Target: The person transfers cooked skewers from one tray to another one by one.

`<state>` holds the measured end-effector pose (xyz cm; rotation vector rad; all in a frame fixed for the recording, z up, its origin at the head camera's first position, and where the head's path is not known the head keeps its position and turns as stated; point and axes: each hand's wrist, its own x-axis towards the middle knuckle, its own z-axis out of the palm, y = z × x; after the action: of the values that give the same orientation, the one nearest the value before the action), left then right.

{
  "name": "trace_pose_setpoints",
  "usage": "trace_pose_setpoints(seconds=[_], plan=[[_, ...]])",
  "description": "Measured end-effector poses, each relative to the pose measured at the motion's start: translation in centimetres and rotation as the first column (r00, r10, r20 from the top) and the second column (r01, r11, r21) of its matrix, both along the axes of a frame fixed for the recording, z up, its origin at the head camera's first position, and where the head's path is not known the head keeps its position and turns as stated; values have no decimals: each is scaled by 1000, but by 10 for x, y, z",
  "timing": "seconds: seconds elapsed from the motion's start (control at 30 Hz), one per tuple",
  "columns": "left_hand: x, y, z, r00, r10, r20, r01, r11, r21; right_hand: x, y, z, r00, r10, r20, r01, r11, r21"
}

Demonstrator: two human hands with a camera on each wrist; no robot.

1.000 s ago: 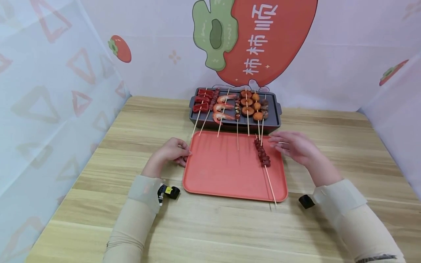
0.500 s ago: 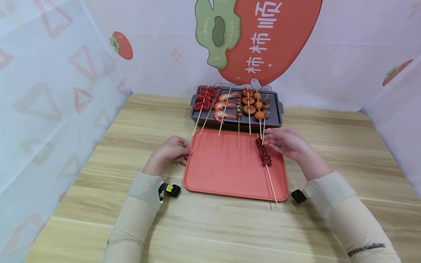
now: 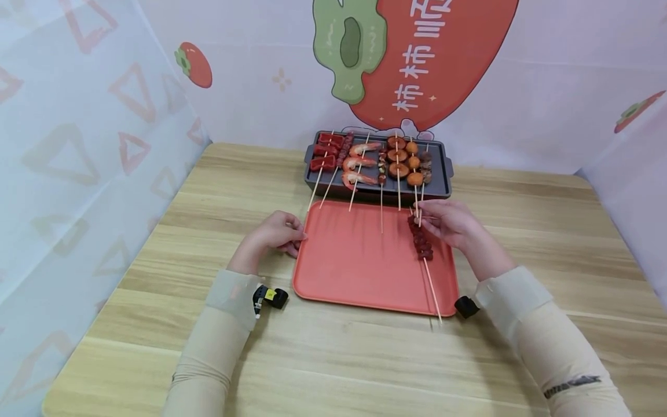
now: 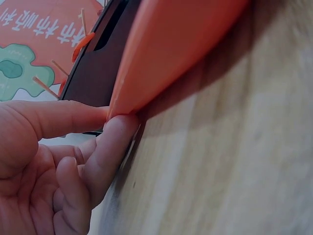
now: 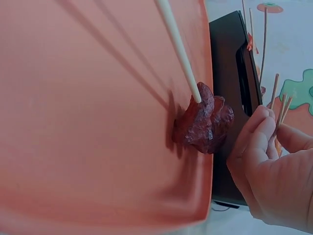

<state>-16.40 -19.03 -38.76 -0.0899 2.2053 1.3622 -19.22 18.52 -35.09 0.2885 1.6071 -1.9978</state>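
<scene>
My left hand (image 3: 276, 230) pinches the left rim of a coral-red tray (image 3: 354, 266) between thumb and finger; in the left wrist view that tray edge is tilted up off the table. On the tray's right side lies a skewer of dark red meat chunks (image 3: 423, 246), its stick pointing towards me. Above it, my right hand (image 3: 449, 223) pinches a skewer stick at the grill's right end. It belongs to the grey-brown meat skewer (image 3: 426, 168) or the orange ball skewer (image 3: 414, 178); the fingers partly hide which.
Behind the tray stands a dark grill pan (image 3: 442, 184) with shrimp (image 3: 359, 164), round brown slices (image 3: 398, 155) and red-piece skewers (image 3: 324, 163). Several sticks overhang the tray. A printed cloth backdrop (image 3: 250, 92) rises behind the wooden table (image 3: 323, 359).
My right hand has moved left from beside the tray's right edge to the sticks at the grill's right end, and its fingers have closed there. My left hand stays at the tray rim.
</scene>
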Motion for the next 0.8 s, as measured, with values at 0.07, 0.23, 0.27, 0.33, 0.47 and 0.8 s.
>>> trace_pose_setpoints(seconds=[0.07,0.23,0.27,0.33,0.47,0.8], plan=[[0,0,1,1000,-2,1,2,1000,-9,0,0,1,1000,-8,14,8,1000,-27],[-1,0,1,1000,-12,4,12,1000,-21,0,2,5,999,-33,41,35,998,-48],[-1,0,1,1000,-14,4,14,1000,-23,0,2,6,999,-33,42,35,998,-47],[-1,0,1,1000,-14,2,14,1000,-28,0,3,6,998,-36,46,38,999,-38],[-1,1,1,1000,-16,-9,15,999,-33,0,5,8,999,-19,26,20,1000,-17],[-1,0,2,1000,-15,-4,15,1000,-15,0,18,17,999,28,-23,-26,996,89]])
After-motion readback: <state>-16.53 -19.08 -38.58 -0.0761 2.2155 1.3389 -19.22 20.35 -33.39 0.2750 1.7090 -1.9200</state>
